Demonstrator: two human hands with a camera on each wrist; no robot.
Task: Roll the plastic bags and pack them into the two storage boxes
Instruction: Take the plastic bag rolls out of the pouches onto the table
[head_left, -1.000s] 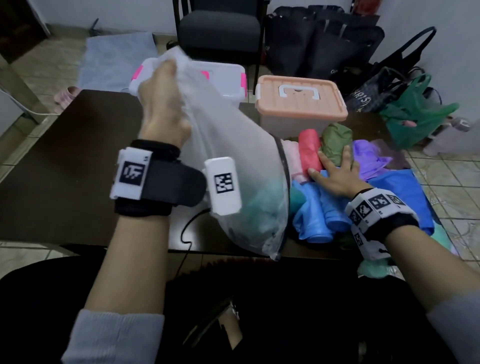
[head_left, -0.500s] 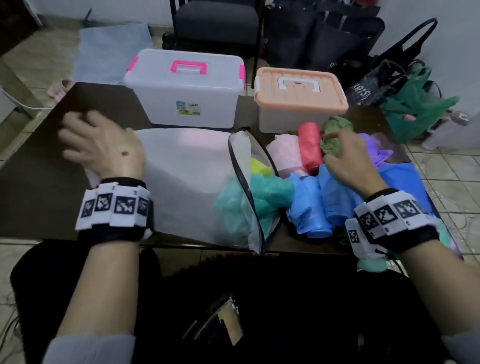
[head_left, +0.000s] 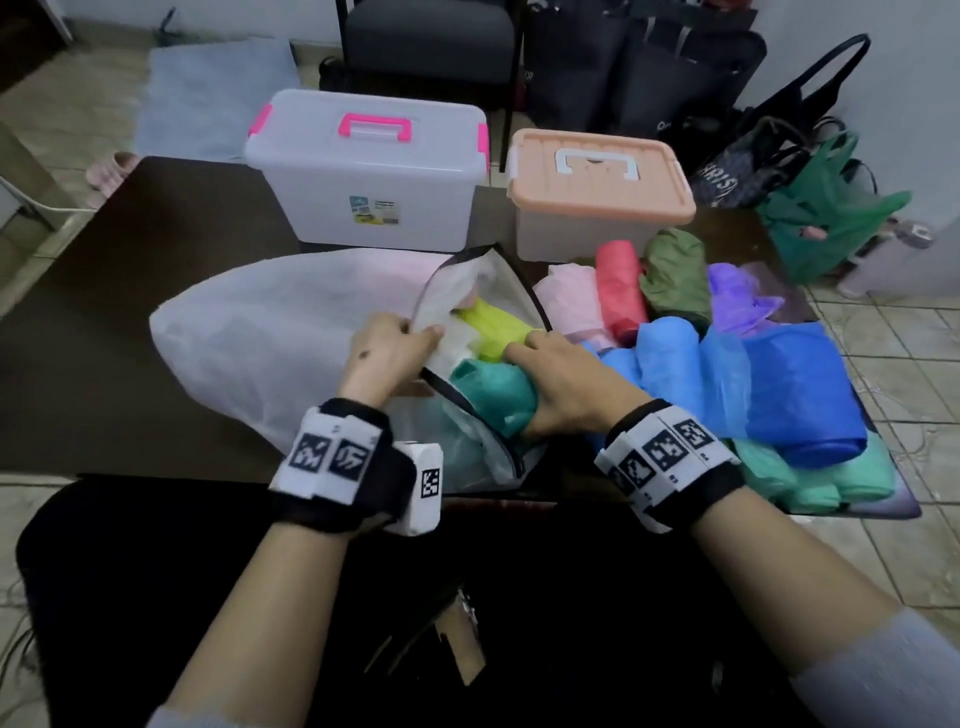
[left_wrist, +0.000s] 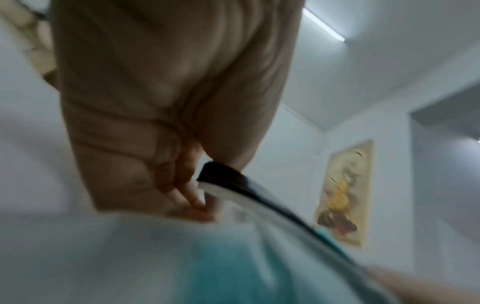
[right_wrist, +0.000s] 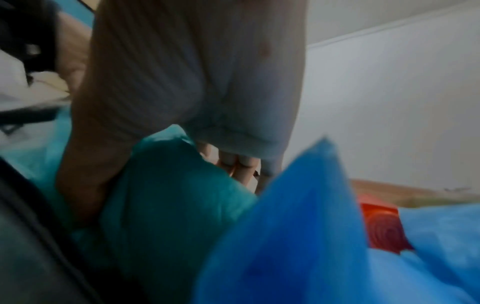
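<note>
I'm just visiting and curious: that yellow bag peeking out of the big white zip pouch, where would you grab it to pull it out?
Probably by its exposed end at the pouch mouth, coming from the right. The yellow bag pokes out through the opening of the white pouch, whose edge the left hand holds up; the right hand grips the teal bag just below.

Head view above table (head_left: 130, 312); wrist views close, upward.
</note>
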